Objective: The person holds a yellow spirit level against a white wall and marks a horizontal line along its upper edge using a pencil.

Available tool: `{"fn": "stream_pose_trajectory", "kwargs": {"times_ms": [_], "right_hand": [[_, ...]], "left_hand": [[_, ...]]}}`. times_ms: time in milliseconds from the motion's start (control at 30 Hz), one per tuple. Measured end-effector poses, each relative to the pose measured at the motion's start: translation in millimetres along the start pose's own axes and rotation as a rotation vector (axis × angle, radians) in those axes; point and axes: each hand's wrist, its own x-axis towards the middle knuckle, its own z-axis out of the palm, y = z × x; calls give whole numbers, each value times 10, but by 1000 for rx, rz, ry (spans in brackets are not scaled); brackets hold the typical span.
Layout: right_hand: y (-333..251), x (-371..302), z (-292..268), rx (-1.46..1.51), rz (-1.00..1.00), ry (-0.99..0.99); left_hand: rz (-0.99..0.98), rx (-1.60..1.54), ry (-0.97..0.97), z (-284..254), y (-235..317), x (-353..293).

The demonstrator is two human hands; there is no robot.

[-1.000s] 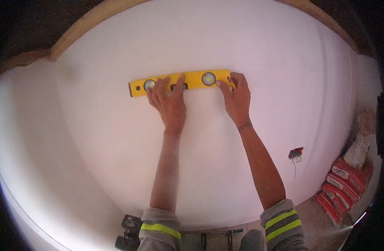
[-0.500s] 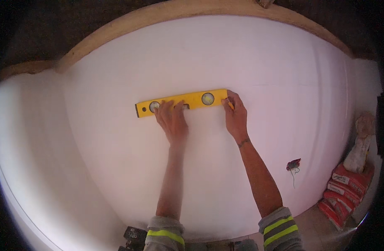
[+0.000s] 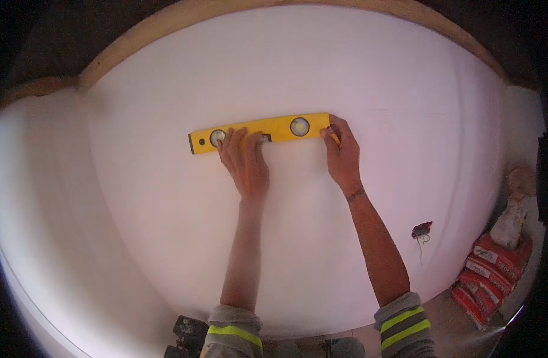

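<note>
Head view, oblong level [image 3: 280, 128], smooth wall [image 3: 304, 232]

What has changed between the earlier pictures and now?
The right hand has drawn its thumb rightward, from the right vial toward the end of the yellow level. The left hand has narrowed its finger spread. Nothing let go: the right hand still holds a yellow-orange stick, the level stays against the wall.

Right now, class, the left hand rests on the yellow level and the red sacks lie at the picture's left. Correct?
The side is wrong: the head view shows the red sacks at the picture's right. The left hand does rest on the yellow level.
</note>
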Motion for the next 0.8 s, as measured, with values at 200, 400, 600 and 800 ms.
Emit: {"fn": "stream_pose_trajectory", "kwargs": {"times_ms": [200,400,600,800], "right_hand": [[-192,28,-37,38,83,-5],[-300,-9,44,-13,256,-12],[-381,15,-45,-43,405,-77],[-289,-19,-24,63,361,-18]], "left_hand": [[-11,78,-14,23,26,35],[12,174,-31,6,-108,80],[-106,184,-98,-6,-96,-71],[-93,170,-70,22,-105,-57]]}}
